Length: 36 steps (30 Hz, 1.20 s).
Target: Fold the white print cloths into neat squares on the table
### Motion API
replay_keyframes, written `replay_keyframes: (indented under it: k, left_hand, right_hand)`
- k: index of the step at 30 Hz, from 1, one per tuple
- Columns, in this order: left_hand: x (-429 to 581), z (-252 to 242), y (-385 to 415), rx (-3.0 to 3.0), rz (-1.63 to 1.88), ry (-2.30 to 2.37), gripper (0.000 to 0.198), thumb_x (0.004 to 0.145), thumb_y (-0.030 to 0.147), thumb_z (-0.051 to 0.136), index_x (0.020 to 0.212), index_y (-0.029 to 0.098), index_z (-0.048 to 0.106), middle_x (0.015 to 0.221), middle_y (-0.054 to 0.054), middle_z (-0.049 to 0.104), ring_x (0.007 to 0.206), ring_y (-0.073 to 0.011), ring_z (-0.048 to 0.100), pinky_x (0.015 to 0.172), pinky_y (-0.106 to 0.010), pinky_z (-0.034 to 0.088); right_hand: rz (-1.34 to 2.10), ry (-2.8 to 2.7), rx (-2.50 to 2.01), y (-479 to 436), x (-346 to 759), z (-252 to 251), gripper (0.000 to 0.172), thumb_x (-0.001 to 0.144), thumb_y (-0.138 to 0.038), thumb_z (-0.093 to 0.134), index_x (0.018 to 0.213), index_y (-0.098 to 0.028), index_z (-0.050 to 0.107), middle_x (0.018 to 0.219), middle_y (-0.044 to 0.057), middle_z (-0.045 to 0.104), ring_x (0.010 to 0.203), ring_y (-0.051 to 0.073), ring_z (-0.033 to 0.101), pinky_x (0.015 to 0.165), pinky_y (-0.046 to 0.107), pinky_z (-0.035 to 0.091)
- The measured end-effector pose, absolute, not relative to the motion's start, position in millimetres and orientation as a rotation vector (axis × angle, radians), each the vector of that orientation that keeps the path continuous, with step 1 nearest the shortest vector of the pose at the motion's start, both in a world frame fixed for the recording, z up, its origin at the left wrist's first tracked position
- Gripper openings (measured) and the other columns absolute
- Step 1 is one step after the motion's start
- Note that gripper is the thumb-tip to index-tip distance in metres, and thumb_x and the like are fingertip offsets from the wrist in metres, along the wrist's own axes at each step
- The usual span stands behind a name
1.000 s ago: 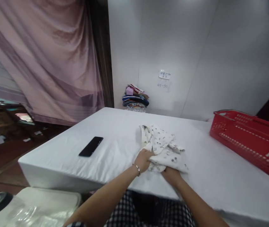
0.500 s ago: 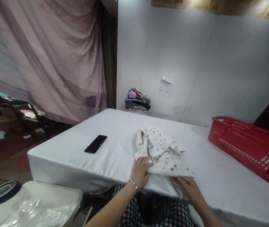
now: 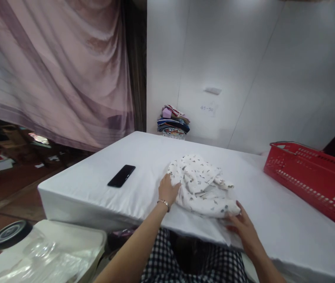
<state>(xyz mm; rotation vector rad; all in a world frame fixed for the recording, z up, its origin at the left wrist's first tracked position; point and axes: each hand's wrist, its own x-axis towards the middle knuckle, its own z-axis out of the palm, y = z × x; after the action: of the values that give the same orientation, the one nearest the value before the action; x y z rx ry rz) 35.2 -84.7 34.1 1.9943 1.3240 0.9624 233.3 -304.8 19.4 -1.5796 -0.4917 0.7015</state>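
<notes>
a pale wall (image 3: pixel 226 51) stands behind a big table (image 3: pixel 146 157) with a smooth white cover. on the near part of the table, in the middle, lies a white patterned cloth (image 3: pixel 199 181), all bunched and wrinkly. the left hand (image 3: pixel 168 191) is a bit bent and rests on the cloth's left side; i cannot tell if it grips. the right hand (image 3: pixel 242 224) is part open, with its fingers and thumb round the near right corner. i cannot tell how tight they are.

to do this part well, i think both hands should stay low and pull the edges gently apart, so the folds go flat. the small loose bit on the right may need a tug too. soft cloth like this may bunch up if it is pushed.

a black phone (image 3: pixel 122 176) lies left, well apart. a red basket (image 3: pixel 309 177) sits right.
</notes>
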Motion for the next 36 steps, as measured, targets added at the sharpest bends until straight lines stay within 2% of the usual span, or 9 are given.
replay_keyframes:
  k: [4,8,14,18,21,25,28,31,36]
  left_hand:
    - [37,24,-68,1.686,0.786,1.386,0.045,0.071,0.028,0.061,0.113,0.014,0.052,0.112,-0.012,0.06,0.104,-0.0251,0.055,0.087,-0.033,0.043]
    - [32,33,-69,1.668,0.87,1.345,0.029,0.076,0.022,0.054,0.104,0.017,0.057,0.103,-0.005,0.064,0.096,-0.0183,0.058,0.084,-0.027,0.044]
    - [52,75,-137,2.368,1.056,0.812,0.039,0.078,0.016,0.046,0.117,0.022,0.051,0.121,-0.004,0.055,0.116,-0.0187,0.046,0.101,-0.033,0.033]
    - [67,64,-193,2.751,0.499,0.165,0.032,0.076,0.017,0.047,0.107,0.023,0.054,0.097,-0.003,0.063,0.091,-0.0192,0.058,0.08,-0.033,0.046]
    - [62,45,-209,2.747,0.406,0.11,0.036,0.077,0.017,0.046,0.113,0.022,0.048,0.1,-0.003,0.062,0.088,-0.0182,0.058,0.079,-0.031,0.045]
    - [51,32,-211,2.665,0.429,0.165,0.044,0.076,0.014,0.046,0.119,0.021,0.042,0.107,-0.003,0.061,0.093,-0.0179,0.056,0.083,-0.03,0.043]
    - [50,31,-213,2.641,0.41,0.183,0.042,0.075,0.015,0.048,0.116,0.021,0.043,0.105,-0.003,0.061,0.091,-0.0183,0.056,0.082,-0.03,0.043]
    - [50,32,-214,2.615,0.408,0.203,0.044,0.075,0.015,0.049,0.118,0.022,0.043,0.106,-0.003,0.061,0.092,-0.0188,0.056,0.083,-0.031,0.043]
    - [44,35,-212,2.561,0.408,0.228,0.045,0.076,0.016,0.049,0.12,0.022,0.042,0.106,-0.003,0.061,0.094,-0.0187,0.055,0.086,-0.03,0.042]
  right_hand:
    - [0.761,-0.57,-1.659,-305,232,11,0.057,0.058,-0.049,0.069,0.103,-0.016,0.057,0.075,0.003,0.067,0.068,0.02,0.062,0.056,0.027,0.05]
    - [0.822,-0.549,-1.661,-313,234,9,0.048,0.064,-0.049,0.065,0.098,-0.017,0.056,0.07,0.001,0.066,0.063,0.017,0.061,0.057,0.025,0.048]
    - [0.902,-0.711,-1.801,-306,226,12,0.043,0.066,-0.052,0.061,0.09,-0.016,0.053,0.051,-0.002,0.058,0.042,0.014,0.054,0.041,0.023,0.042]
    - [0.989,-0.8,-1.774,-301,219,20,0.055,0.07,-0.053,0.056,0.111,-0.017,0.046,0.053,-0.003,0.058,0.036,0.014,0.052,0.035,0.023,0.038]
    - [0.981,-0.719,-1.738,-311,224,31,0.079,0.07,-0.05,0.058,0.135,-0.019,0.025,0.053,-0.005,0.058,0.038,0.015,0.053,0.036,0.024,0.039]
    - [0.869,-0.607,-1.612,-318,231,50,0.083,0.07,-0.048,0.061,0.139,-0.022,0.022,0.065,-0.001,0.063,0.046,0.014,0.056,0.044,0.025,0.043]
    - [0.769,-0.652,-1.518,-301,230,59,0.082,0.068,-0.047,0.064,0.137,-0.022,0.028,0.095,0.009,0.065,0.076,0.021,0.063,0.059,0.031,0.049]
    - [0.654,-0.851,-1.641,-270,229,57,0.077,0.067,-0.049,0.062,0.134,-0.023,0.033,0.118,0.012,0.055,0.101,0.024,0.055,0.071,0.033,0.048]
    - [0.398,-1.281,-2.171,-220,234,51,0.076,0.074,-0.043,0.053,0.14,-0.023,0.022,0.131,0.012,0.046,0.103,0.025,0.054,0.082,0.035,0.041]
